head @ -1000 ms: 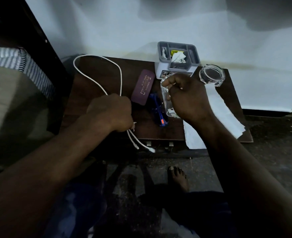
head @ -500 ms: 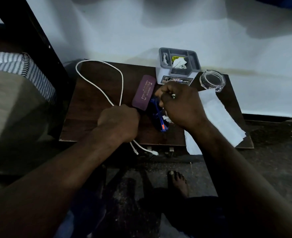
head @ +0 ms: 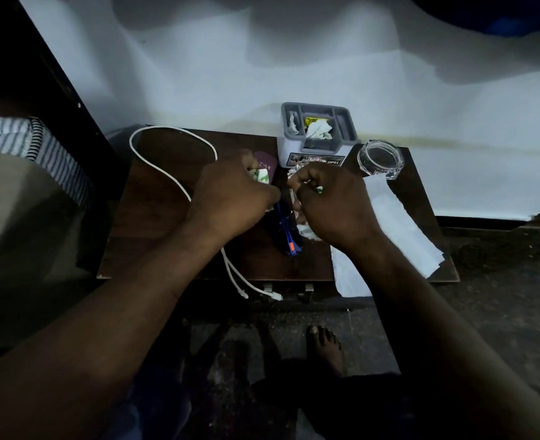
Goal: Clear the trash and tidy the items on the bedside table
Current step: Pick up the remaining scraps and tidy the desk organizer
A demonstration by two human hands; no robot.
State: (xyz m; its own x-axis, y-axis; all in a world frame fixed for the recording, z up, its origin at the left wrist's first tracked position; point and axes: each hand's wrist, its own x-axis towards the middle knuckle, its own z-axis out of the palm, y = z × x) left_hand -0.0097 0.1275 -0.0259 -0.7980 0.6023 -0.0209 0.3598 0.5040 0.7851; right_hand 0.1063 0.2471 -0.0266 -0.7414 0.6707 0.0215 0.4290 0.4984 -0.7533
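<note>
The left hand is curled round a white-and-green wrapper. Crumpled clear plastic is pinched by the right hand. Both are held over the worktop, above blue glasses, between a white cable and a glass jar.

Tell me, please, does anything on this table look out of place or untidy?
Yes. The white cable loops across the table and its two plugs hang over the front edge. The sheets of paper lie askew and overhang the front edge too. Crumpled tissue sits in the grey organizer.
</note>
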